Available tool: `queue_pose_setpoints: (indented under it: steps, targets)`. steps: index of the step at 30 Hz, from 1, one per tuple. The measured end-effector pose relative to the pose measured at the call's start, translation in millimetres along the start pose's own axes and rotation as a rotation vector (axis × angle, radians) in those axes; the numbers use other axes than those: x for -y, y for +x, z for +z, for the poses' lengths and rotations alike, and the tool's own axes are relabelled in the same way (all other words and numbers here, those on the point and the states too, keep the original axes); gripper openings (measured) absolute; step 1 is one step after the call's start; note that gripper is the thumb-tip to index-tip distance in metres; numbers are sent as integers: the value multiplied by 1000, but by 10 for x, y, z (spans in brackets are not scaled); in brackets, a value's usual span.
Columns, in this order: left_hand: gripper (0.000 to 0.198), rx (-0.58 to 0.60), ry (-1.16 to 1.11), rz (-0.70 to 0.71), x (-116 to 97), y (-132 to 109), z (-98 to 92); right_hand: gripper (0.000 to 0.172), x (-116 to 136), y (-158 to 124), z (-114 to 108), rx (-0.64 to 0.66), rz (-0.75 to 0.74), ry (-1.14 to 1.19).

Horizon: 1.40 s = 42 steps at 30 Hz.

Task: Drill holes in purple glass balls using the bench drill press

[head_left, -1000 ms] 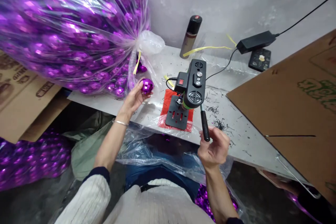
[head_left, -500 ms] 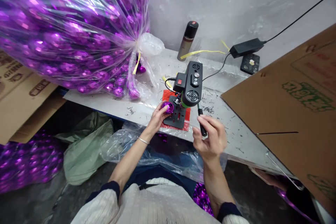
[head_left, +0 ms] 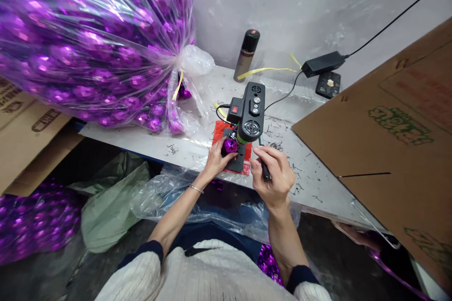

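My left hand pinches a faceted purple ball and holds it on the black base plate under the head of a small black bench drill. My right hand is wrapped round the drill's black lever handle, on the machine's right side. A red cloth lies under the base plate. The drill bit is hidden behind the machine head.
A big clear bag of purple balls fills the table's left. A spray can, a power adapter and yellow ties lie at the back. A cardboard sheet leans at the right. Dark shavings litter the tabletop.
My left hand carried the purple ball from beside the bag to under the drill head. My right hand closed on the lever handle and brought it down.
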<state>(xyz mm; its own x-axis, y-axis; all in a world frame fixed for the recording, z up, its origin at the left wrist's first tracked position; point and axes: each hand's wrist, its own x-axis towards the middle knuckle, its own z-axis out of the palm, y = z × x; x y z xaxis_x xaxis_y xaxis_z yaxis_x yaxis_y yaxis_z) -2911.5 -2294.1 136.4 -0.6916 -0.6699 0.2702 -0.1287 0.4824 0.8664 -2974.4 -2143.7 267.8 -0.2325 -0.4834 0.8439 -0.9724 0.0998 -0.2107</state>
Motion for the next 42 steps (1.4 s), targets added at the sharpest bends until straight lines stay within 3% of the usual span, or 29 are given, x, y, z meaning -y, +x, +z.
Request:
queue_pose_setpoints:
  steps: [7,18,23,27,33,42]
  targets:
    - [59,15,113,184,42,-49,-7,20,7,7,-12,10,-6,-6]
    - [61,20,108,141,49,-49,104,22,-1,-30,-8,-3,-4,35]
    - [66,31,107,120,73,-53,118,4,-7,-24,59,4,4,110]
    - [67,30,117,115,104,-55,124,20,-19,-112,206,-12,-3,107]
    - [68,36,123,111,124,-62,125,23,-78,-337,428,-84,-28,104]
    - [66,35,88,117,126,-50,130,27,-108,-395,546,-179,-41,76]
